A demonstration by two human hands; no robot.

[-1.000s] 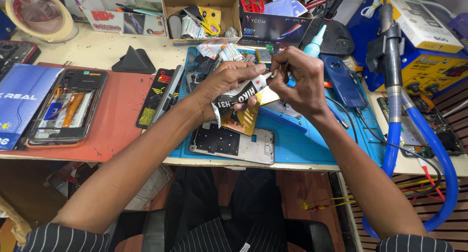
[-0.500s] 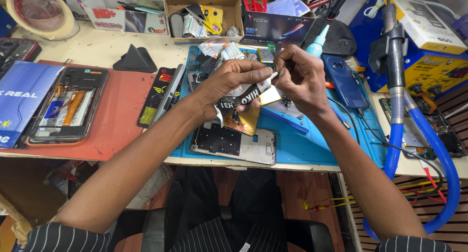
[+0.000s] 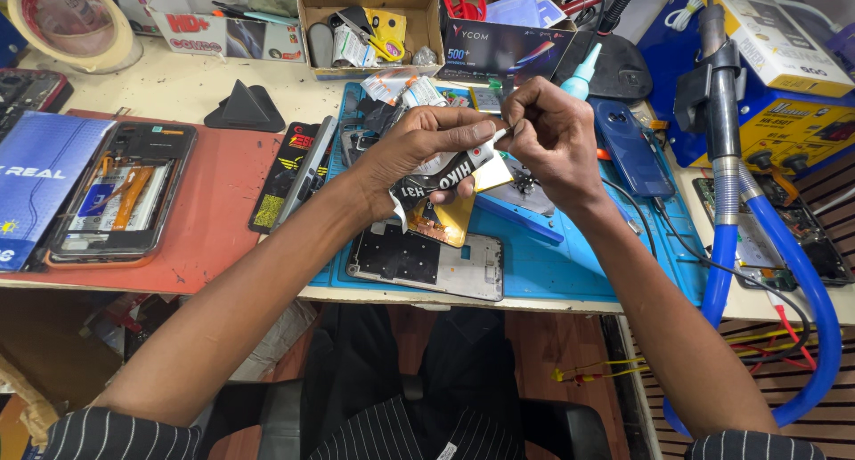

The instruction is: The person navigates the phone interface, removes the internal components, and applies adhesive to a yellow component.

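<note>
My left hand (image 3: 419, 148) grips a flat black phone battery (image 3: 445, 177) with white print, held tilted above the blue work mat (image 3: 579, 264). A gold-coloured part (image 3: 443, 219) shows just below it. My right hand (image 3: 548, 130) is closed against the battery's upper right corner, its fingertips pinching a small white tab or strip there (image 3: 500, 135). Both hands meet at that corner. Under them on the mat lies a grey phone frame (image 3: 427, 264) with its back off.
An opened phone (image 3: 120, 193) lies on the red mat at the left, beside a blue box (image 3: 31, 179). A cardboard box of small tools (image 3: 370, 19) stands at the back. A dark blue phone (image 3: 628, 148) and a hot-air tool with blue hose (image 3: 726, 237) are at the right.
Both hands stay joined at the battery's corner. My right hand has shifted slightly up and back along it, and the battery sits a little higher over the mat.
</note>
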